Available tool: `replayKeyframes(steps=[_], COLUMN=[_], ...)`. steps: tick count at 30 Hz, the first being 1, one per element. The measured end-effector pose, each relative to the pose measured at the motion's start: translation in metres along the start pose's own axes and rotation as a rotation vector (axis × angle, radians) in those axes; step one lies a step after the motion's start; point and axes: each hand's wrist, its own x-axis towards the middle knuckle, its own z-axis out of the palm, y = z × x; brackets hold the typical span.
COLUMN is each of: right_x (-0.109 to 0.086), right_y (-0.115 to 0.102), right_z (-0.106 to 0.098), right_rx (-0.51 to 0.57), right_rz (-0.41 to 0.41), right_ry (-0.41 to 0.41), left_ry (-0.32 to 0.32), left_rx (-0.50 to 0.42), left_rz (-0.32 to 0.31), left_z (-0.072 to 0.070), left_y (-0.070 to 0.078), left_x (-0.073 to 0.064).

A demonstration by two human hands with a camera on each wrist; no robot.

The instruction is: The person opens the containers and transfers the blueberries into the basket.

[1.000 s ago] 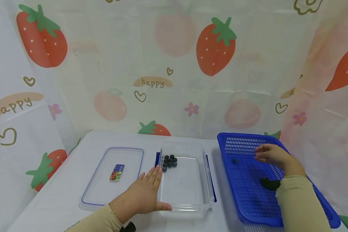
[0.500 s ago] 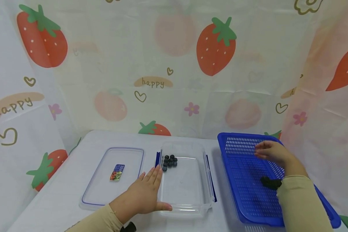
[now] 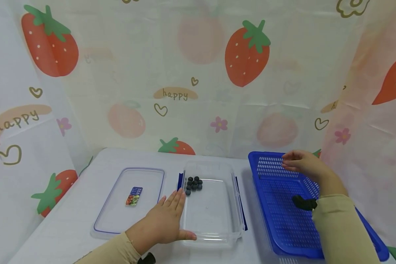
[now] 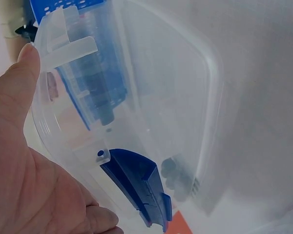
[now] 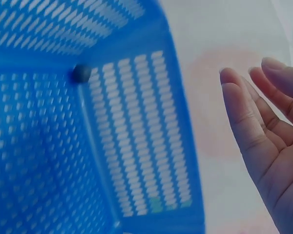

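My left hand [image 3: 165, 222] lies with straight fingers along the left wall of a clear plastic container [image 3: 208, 220], its thumb at the near corner. Several blueberries [image 3: 194, 185] sit clustered in the container's far left part. Over the far end of a blue perforated basket [image 3: 280, 227], my right hand [image 3: 305, 165] hovers with fingers loosely bent. Its thumb and fingers stand apart in the right wrist view, nothing between them. One blueberry [image 5: 81, 73] shows there in a corner of the basket. A blue side latch [image 4: 139, 187] hangs folded out from the container in the left wrist view.
To the left, a clear lid [image 3: 103, 216] with a blue seal lies flat, bearing a small printed label [image 3: 134, 196]. The basket sits over a clear tub at the table's right side. A strawberry-printed cloth [image 3: 198, 121] hangs behind the table.
My right hand has moved slightly left and up over the basket. A blueberry seen on the basket's floor a second ago no longer shows there in the head view. The left hand stays put.
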Motion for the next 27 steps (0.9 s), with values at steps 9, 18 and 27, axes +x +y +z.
replayKeyframes(steps=[9, 18, 27], right_x=[0.021, 0.041, 0.058], right_y=[-0.031, -0.055, -0.069], right_z=[0.03, 0.068, 0.108], right_rx=[0.008, -0.03, -0.023], right_rz=[-0.075, -0.1, -0.139], right_ry=[-0.041, -0.061, -0.135], left_ry=[0.0, -0.007, -0.007], left_rx=[0.013, 0.012, 0.009], left_rz=[0.005, -0.001, -0.001], left_z=[0.0, 0.0, 0.0], left_y=[0.0, 0.001, 0.001], left_x=[0.001, 0.001, 0.001])
